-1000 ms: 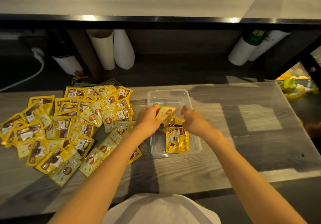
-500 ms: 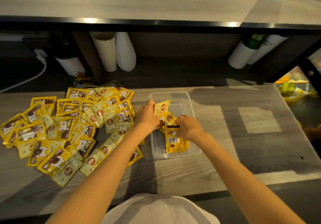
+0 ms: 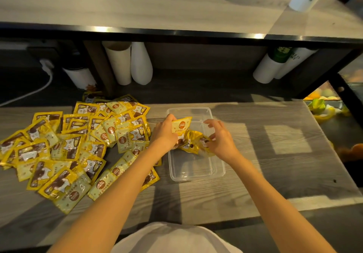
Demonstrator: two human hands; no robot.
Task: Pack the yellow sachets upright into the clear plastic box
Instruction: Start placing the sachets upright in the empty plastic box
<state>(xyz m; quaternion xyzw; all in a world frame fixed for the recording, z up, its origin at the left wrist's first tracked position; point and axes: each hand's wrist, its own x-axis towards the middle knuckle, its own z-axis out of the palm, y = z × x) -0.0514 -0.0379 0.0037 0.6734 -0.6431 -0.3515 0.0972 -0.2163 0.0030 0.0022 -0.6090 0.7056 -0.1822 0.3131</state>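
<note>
Over the clear box [image 3: 197, 175], left fingers [image 3: 170, 118] and right fingers [image 3: 213, 124] pinch sachets [image 3: 181, 125]; print illegible.

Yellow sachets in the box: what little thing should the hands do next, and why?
Probably the right hand should tip the leaning sachets up against the upright sachet that the left hand holds toward the far end of the clear box. The leaning ones look crumpled and slumped mid-box, not upright, and the near half of the box is bare.
</note>
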